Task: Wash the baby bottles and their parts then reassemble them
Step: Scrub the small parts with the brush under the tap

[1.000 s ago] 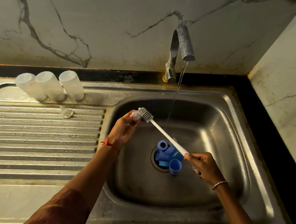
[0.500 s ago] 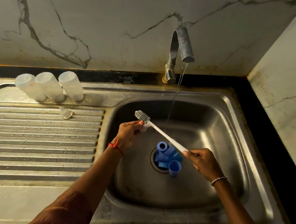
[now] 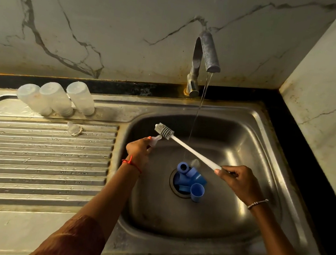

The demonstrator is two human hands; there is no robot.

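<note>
My left hand (image 3: 138, 150) grips a small clear teat (image 3: 156, 139) over the left side of the sink basin (image 3: 247, 137). My right hand (image 3: 235, 178) holds the white handle of a bottle brush (image 3: 190, 148), whose grey bristle head (image 3: 164, 130) lies against the teat's tip. Several blue caps and rings (image 3: 191, 179) are piled on the drain. Three clear bottles (image 3: 55, 97) stand upside down at the back of the draining board, and another clear teat (image 3: 74, 129) lies in front of them.
The tap (image 3: 204, 55) runs a thin stream of water (image 3: 197, 114) into the basin just right of the brush. The ribbed draining board (image 3: 40, 164) stretches to the left. A marble wall stands behind, and a side wall closes the right.
The brush head has slid back and forth along the teat, and my left hand has dropped a little and turned. The water keeps running.
</note>
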